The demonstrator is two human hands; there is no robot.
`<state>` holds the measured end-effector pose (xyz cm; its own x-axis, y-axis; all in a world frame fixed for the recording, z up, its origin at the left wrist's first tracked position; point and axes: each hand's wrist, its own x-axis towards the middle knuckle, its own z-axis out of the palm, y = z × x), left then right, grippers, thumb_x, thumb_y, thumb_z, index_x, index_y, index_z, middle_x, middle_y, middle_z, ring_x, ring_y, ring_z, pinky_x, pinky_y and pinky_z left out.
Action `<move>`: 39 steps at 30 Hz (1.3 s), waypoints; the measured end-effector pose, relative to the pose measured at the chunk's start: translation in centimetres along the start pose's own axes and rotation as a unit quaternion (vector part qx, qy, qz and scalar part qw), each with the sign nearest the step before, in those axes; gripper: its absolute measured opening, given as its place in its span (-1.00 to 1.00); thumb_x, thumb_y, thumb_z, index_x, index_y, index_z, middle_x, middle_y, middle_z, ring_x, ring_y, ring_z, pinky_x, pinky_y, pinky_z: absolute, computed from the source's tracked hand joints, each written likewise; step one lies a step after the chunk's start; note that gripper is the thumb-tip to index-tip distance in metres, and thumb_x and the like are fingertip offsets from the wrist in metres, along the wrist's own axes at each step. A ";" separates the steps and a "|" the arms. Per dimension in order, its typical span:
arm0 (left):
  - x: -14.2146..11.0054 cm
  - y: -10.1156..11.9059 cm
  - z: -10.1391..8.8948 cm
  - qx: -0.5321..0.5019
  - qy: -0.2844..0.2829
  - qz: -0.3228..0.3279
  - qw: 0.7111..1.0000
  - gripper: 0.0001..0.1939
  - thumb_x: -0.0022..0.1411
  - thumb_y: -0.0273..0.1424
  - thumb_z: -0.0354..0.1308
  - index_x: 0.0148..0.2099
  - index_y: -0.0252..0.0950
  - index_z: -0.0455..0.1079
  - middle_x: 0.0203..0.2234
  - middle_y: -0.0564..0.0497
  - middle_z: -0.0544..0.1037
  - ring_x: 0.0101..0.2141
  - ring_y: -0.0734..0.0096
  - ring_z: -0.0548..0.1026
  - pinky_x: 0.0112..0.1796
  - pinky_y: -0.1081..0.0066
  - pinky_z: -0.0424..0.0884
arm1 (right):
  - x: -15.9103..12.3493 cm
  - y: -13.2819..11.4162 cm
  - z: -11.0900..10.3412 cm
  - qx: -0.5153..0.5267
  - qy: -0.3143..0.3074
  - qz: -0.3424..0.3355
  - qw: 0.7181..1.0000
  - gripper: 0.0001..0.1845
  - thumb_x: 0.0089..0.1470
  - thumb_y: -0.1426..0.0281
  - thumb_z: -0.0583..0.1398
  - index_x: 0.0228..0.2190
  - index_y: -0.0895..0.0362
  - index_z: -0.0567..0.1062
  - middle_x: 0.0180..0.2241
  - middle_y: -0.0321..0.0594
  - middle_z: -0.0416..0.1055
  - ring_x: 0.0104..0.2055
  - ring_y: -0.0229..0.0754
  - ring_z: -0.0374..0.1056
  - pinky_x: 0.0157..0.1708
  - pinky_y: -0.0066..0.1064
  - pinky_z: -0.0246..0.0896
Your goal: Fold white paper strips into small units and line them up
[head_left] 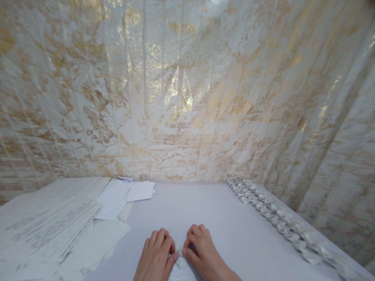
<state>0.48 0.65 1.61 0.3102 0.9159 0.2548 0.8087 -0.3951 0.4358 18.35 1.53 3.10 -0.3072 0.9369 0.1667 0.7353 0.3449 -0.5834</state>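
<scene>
Low in the middle of the head view, both hands meet over a white sheet of paper [183, 272] on the table. My left hand [158, 251] is closed, its thumb and fingertips pinching the paper's far end. From the other side, my right hand [202, 249] has curled fingers, with thumb and index closed on the same end. Between the thumbs the paper looks creased or gathered. Its near part runs out of the bottom of the view, and the fingers hide some of it.
Printed papers [55, 230] lie spread over the table's left side, with blank white sheets [114, 199] and small white slips [140, 191] at their far edge. Rows of twisted white paper pieces [272, 216] line the right edge. A shiny gold-patterned covering [181, 97] rises behind the table [181, 207].
</scene>
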 end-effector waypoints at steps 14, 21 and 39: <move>0.4 1.2 -0.8 0.016 -0.014 -0.043 0.999 -0.90 0.23 -0.50 0.07 -0.31 -0.26 0.40 -0.18 -0.05 0.46 -0.09 0.16 0.39 -0.10 0.22 0.22 | 0.2 -0.2 0.3 -0.041 0.017 0.010 0.999 -0.82 0.04 0.63 0.27 -0.43 0.12 0.46 -0.24 -0.25 0.42 -0.11 -0.08 0.28 -0.08 -0.30 0.07; 0.7 1.6 -1.4 -0.018 -0.037 -0.080 0.996 -0.88 0.14 -0.52 0.09 -0.28 -0.23 0.40 -0.17 -0.01 0.46 -0.06 0.19 0.38 -0.08 0.25 0.19 | 0.1 -0.3 0.3 0.002 0.021 0.024 0.999 -0.79 -0.05 0.58 0.31 -0.35 0.11 0.46 -0.23 -0.25 0.41 -0.10 -0.07 0.27 -0.05 -0.26 0.04; 0.3 0.1 -0.7 -0.186 -0.022 -0.012 0.982 -0.92 0.20 -0.44 0.06 -0.25 -0.21 0.37 -0.32 0.03 0.47 -0.23 0.23 0.39 -0.17 0.29 0.25 | -0.2 0.2 -0.8 0.093 -0.019 0.011 0.995 -0.71 -0.13 0.56 0.33 -0.29 0.10 0.51 -0.18 -0.22 0.37 -0.02 -0.01 0.28 0.14 -0.09 -0.07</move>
<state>0.31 0.84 2.31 0.3217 0.9243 0.2056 0.5799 -0.3640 0.7288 19.09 1.51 3.61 -0.3165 0.9405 0.1238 0.6195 0.3038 -0.7238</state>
